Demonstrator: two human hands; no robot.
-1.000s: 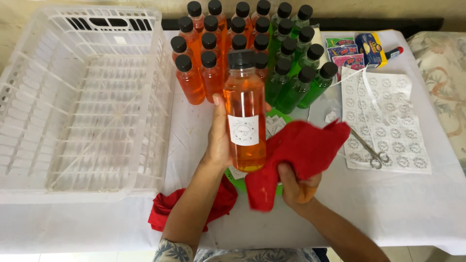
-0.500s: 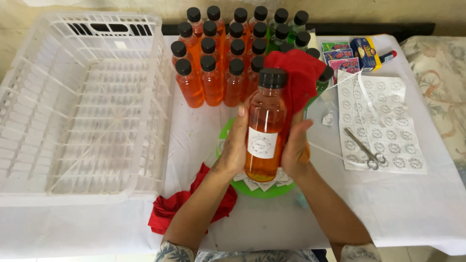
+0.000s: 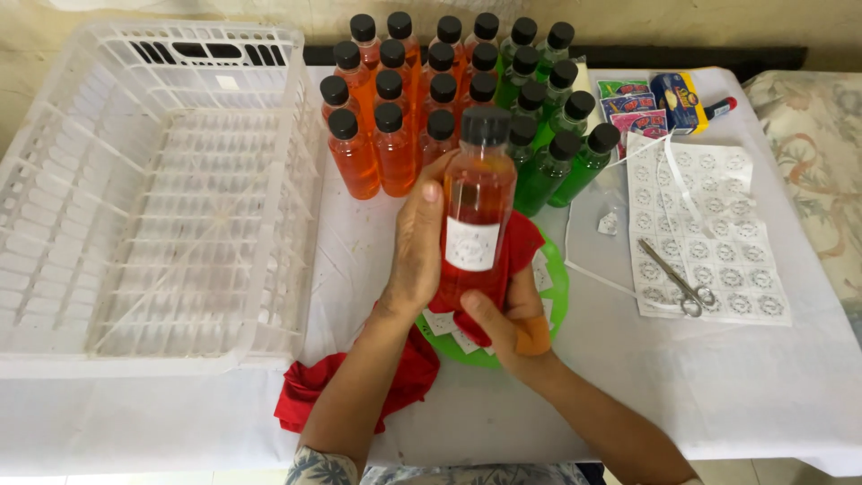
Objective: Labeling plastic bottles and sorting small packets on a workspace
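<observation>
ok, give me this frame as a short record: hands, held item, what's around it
left hand: grips the orange bottle by its side, upright
right hand: under the bottle's base, holding a red cloth against it
bottle: black cap, white label facing camera
behind: rows of orange bottles and green bottles, all capped
below: green plate with cut labels
left: white crate
right: label sheet, scissors
near edge: second red cloth
</observation>
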